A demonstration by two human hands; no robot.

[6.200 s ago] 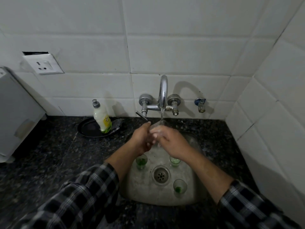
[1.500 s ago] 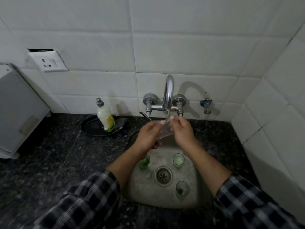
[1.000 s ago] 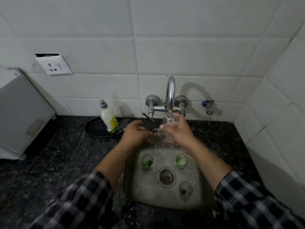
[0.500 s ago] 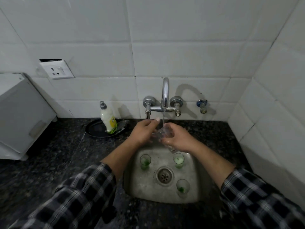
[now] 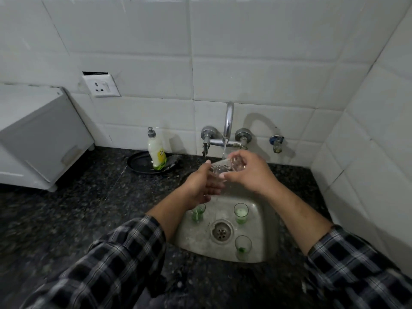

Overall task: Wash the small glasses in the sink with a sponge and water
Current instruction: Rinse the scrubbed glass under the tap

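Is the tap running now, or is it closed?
Running: a stream of water falls from the tap onto the glass that the right hand holds under it.

We face white tiled walls [image 5: 245, 74] meeting in a corner at right, a white socket [image 5: 101, 86], a dark speckled countertop [image 5: 66, 208], and what seems a white cabinet [image 5: 38, 134] at left.

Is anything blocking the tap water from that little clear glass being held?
Nothing visible does. The right hand holds the small clear glass tilted under the running chrome tap; the left hand touches the glass's mouth.
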